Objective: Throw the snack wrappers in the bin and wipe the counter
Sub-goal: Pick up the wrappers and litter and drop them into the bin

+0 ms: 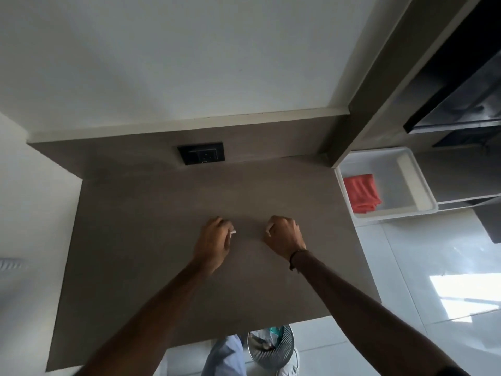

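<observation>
Both my hands rest on the brown counter (151,240), near its middle. My left hand (214,240) is curled, and a small white scrap (233,232) shows between its fingers. My right hand (284,234) is closed in a fist with a small white scrap (268,229) at its thumb side. What the scraps are I cannot tell. Below the counter's front edge stands a round metal mesh bin (273,348) holding crumpled wrappers (267,336). A folded red cloth (362,192) lies in a white tub (423,196) to the right of the counter.
A black wall socket (201,153) sits on the brown back panel behind the counter. A dark shelf unit (458,104) rises at the right, over glossy white floor tiles (406,267). My trouser leg (225,356) and shoe (290,367) are beside the bin.
</observation>
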A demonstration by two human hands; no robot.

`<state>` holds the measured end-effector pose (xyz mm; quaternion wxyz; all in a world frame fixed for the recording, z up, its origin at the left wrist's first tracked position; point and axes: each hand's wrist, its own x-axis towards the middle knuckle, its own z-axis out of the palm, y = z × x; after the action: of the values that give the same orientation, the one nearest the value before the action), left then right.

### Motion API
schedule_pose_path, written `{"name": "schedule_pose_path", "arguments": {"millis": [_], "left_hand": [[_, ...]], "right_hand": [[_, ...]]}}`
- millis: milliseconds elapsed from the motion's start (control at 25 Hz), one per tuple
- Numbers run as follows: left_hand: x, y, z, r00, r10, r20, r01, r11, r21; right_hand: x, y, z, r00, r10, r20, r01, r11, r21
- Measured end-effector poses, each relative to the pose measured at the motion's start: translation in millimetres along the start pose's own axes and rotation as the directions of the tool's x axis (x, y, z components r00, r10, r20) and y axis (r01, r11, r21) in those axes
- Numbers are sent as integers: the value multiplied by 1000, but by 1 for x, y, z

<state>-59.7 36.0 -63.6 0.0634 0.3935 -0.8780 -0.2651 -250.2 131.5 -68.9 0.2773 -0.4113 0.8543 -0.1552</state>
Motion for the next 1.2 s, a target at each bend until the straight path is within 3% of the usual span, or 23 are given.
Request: {"name": "schedule_pose_path", "arguments": {"millis": [120,280,560,760,1200], "left_hand": [[-59,24,17,1000,-20,-9,18,982,-187],[-144,62,40,998,-54,-31,43,958,-283],[-242,114,95,981,-177,75,190,954,-234],[-253,121,105,973,-222,59,226,970,-85],[-189,114,58,999,-45,-23,40,983,-182]], "right_hand": [[-50,25,4,999,-41,18,39,997,74],[-127,63,6,993,-115,-11,115,986,121],[-220,119,23,957,-268,112,272,962,-29],[-232,125,27,953,-257,162,276,956,-102],[-196,104,-23,973,-193,-127,189,981,-39]]}}
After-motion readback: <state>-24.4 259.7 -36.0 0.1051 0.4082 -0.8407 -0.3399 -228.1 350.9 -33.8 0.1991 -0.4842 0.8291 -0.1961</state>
